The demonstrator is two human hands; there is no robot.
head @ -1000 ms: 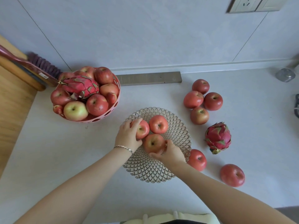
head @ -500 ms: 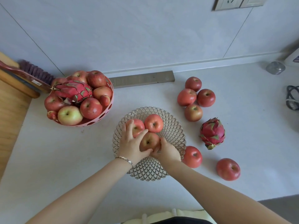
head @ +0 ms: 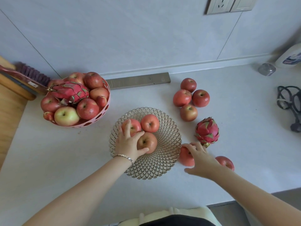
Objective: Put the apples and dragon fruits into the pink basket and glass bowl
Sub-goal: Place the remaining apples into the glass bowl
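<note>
The glass bowl [head: 167,160] sits mid-counter with three red apples in it. My left hand [head: 128,144] rests on them: fingers lie over the left apple [head: 135,126], thumb along the near apple [head: 147,142]. My right hand [head: 200,159] is spread just over a loose apple [head: 185,156] right of the bowl, touching its top. Another apple [head: 225,162] lies beyond that wrist. A dragon fruit [head: 207,130] stands on the counter, and a cluster of several apples [head: 189,98] lies behind it. The pink basket [head: 97,118] at the left is heaped with apples and a dragon fruit [head: 70,92].
A grey metal bar [head: 138,80] lies along the wall. A brush [head: 31,75] and a wooden board [head: 9,103] are at the far left. At the right are a black cable [head: 290,101], a small jar [head: 266,69] and a white bottle [head: 290,57]. The counter edge runs at lower right.
My right hand let go of the near apple in the bowl and moved right onto the loose apple beside the bowl. My left hand stays on the bowl's apples.
</note>
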